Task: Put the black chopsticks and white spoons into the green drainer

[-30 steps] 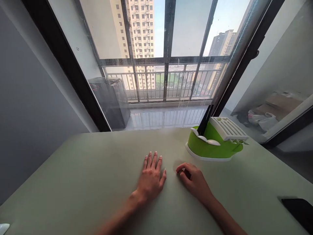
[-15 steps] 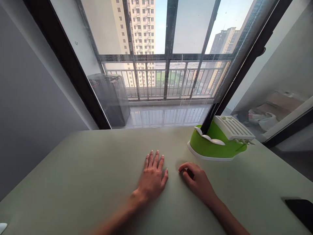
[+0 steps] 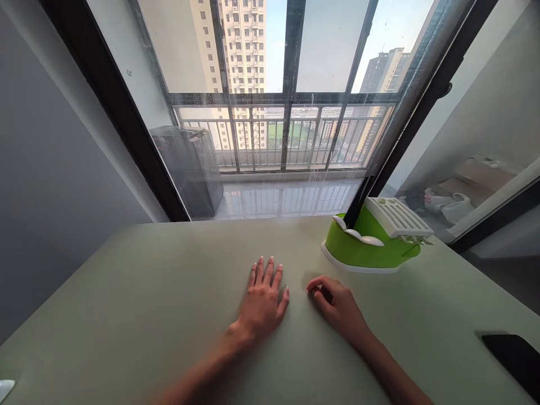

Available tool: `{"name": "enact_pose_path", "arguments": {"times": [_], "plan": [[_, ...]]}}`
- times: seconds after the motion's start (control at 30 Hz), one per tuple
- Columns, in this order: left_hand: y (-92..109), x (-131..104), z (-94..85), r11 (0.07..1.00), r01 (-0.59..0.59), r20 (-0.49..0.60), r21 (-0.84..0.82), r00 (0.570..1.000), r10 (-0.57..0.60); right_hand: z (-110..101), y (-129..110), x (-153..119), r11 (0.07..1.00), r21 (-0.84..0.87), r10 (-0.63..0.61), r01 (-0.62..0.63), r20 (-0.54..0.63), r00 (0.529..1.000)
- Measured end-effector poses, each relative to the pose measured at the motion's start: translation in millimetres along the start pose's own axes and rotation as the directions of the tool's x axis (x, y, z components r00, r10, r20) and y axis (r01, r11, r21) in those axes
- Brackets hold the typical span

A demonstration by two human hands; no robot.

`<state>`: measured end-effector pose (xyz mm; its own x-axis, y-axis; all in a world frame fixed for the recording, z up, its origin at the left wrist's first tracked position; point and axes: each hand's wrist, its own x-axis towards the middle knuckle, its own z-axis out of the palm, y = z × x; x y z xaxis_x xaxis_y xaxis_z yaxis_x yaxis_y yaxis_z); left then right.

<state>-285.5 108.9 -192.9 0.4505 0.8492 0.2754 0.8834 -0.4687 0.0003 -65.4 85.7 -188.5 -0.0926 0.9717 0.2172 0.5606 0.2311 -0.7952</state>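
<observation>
My left hand (image 3: 262, 301) lies palm down on the pale green table (image 3: 169, 281), fingers spread, holding nothing. To its right, my right hand (image 3: 337, 306) rests on its side on the same surface, its fingers curled in toward the thumb. Whether anything small is inside those curled fingers is hidden. A green and white boat-shaped holder (image 3: 363, 250) stands beyond my right hand, with a dark upright object in it.
A black flat object (image 3: 512, 360) lies at the right edge, and a small white object (image 3: 5, 388) at the lower left. Behind the table are a glass door, a dark box-like unit (image 3: 189, 169) and a balcony railing (image 3: 312, 138).
The view has shifted slightly, so the holder sits a little further left and more of the black object shows. Both hands keep the same pose.
</observation>
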Motion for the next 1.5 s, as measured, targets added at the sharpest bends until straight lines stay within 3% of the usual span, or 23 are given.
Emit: {"name": "enact_pose_path", "arguments": {"times": [1.2,1.37,1.43,1.5], "plan": [[-1,0,0.6,1.000,-0.005,-0.022,-0.014,1.000,0.005,-2,-3,1,0.999,-0.034,0.002,-0.002,0.004,1.000],[-1,0,0.5,1.000,-0.002,-0.018,-0.018,1.000,0.002,-3,-4,0,0.999,0.036,0.026,-0.023,-0.078,0.997],[-1,0,0.1,1.000,0.000,-0.013,-0.023,1.000,-0.001,-6,1,-1,0.993,0.070,0.102,-0.092,-0.165,0.981],[-1,0,-0.3,1.000,0.001,-0.006,-0.031,1.000,-0.001,-14,11,0,0.976,0.117,0.209,-0.183,-0.282,0.936]]}}
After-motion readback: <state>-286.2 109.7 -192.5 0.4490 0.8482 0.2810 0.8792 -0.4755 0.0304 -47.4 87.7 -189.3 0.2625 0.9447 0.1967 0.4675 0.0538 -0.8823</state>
